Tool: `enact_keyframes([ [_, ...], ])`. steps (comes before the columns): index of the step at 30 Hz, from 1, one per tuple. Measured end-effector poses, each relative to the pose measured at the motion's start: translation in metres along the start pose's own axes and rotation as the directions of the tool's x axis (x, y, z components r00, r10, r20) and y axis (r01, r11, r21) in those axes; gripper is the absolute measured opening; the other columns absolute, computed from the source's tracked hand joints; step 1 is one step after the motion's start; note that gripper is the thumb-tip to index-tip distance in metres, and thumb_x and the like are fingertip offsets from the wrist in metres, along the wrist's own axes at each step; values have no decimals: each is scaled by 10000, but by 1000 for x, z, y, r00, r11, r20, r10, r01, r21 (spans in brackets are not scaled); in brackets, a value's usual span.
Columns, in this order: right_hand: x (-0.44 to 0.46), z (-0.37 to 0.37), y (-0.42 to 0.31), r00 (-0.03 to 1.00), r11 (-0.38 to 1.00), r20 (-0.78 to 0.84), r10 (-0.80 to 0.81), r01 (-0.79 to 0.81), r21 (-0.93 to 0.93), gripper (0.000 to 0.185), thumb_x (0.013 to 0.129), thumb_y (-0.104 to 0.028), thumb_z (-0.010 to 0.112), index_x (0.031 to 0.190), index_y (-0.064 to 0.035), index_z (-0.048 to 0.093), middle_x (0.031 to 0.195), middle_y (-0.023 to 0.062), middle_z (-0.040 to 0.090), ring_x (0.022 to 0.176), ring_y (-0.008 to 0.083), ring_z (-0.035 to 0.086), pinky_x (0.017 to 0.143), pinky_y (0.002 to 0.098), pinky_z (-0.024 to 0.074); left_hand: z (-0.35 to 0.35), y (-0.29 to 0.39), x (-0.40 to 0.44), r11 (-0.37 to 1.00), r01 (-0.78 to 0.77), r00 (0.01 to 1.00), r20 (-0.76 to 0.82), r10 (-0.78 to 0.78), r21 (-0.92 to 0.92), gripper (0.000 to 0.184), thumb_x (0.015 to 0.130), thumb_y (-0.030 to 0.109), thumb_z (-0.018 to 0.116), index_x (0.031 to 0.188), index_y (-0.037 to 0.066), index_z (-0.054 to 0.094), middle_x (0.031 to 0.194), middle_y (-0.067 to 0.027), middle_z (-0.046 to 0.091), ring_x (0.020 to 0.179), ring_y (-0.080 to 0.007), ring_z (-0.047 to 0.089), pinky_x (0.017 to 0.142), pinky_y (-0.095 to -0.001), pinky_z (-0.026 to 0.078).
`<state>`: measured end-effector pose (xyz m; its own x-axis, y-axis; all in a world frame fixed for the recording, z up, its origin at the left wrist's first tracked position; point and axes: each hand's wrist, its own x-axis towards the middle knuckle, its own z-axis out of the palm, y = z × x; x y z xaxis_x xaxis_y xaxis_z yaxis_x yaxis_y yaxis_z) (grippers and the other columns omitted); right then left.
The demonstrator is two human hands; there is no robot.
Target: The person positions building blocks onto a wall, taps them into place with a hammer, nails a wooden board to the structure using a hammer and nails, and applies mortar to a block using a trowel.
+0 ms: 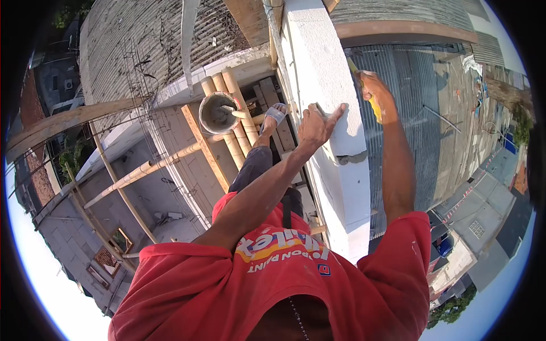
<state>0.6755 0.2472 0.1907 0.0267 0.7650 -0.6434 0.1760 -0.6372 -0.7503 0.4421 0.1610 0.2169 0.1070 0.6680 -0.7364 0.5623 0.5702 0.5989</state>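
My left hand (318, 128) rests on top of a white lightweight block wall (318, 51), thumb and fingers apart. My right hand (378, 94) reaches over the wall's right side, fingers wrapped round a long, narrow yellow tool (375, 109). The tool's exact kind is not clear, since my fingers cover its middle. Grey mortar (351, 158) shows at a joint in the wall, nearer my body than my left hand. To the left, a bucket (203, 116) with grey mortar inside stands on bamboo poles; a light-coloured handle (240, 114) sticks out over its rim.
My sandalled foot (276, 113) is on the bamboo scaffold (234, 149), high above a floor. Planks (206, 150) and thin steel bars (142, 74) lie left. Corrugated roofing (412, 113) spreads below the wall's right side. A timber beam (398, 31) runs at the far end.
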Motion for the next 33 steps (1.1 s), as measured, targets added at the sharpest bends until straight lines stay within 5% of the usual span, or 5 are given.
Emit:
enact_keyframes([
  [11, 9, -14, 40, 998, 966, 65, -22, 4, 259, 235, 965, -280, 640, 1073, -105, 526, 766, -40, 482, 563, 56, 458, 466, 230, 370, 3, -3, 6, 999, -2, 1000, 12, 3, -42, 1162, 764, 802, 614, 1400, -135, 351, 1329, -324, 477, 1261, -430, 513, 1024, -519, 452],
  [19, 8, -3, 24, 998, 989, -33, 61, -56, 137, 208, 986, -303, 599, 906, -125, 527, 661, -46, 429, 502, 52, 429, 406, 242, 340, -27, 29, -6, 994, -77, 993, -82, 84, 82, 1218, 715, 684, 769, 1451, -127, 235, 1347, -348, 445, 1307, -438, 451, 1051, -539, 428],
  [25, 29, 4, 90, 989, 921, -101, -110, 140, 363, 286, 1000, -390, 545, 941, -111, 565, 636, -10, 492, 464, 106, 464, 390, 278, 373, -10, 10, 30, 968, -119, 993, -17, 119, -219, 1202, 702, 433, 889, 1519, 5, 117, 1379, -321, 354, 1250, -430, 500, 1034, -475, 496],
  [29, 13, 8, 36, 996, 943, -87, -6, -23, -332, 310, 1002, -365, 521, 996, -64, 594, 680, 112, 607, 542, 236, 609, 509, 363, 515, -18, 23, 17, 993, -55, 998, -22, 53, -103, 1186, 718, 420, 878, 1533, 40, 104, 1382, -321, 358, 1254, -430, 507, 1028, -466, 504],
  [33, -83, 30, -52, 822, 600, -334, -462, 12, -800, 327, 1016, -321, 500, 1060, -15, 608, 899, 249, 677, 809, 421, 676, 703, 488, 543, -13, 18, 23, 994, -36, 999, -20, 34, -105, 1185, 726, 411, 874, 1542, 68, 86, 1391, -316, 352, 1259, -439, 503, 1043, -482, 485],
])
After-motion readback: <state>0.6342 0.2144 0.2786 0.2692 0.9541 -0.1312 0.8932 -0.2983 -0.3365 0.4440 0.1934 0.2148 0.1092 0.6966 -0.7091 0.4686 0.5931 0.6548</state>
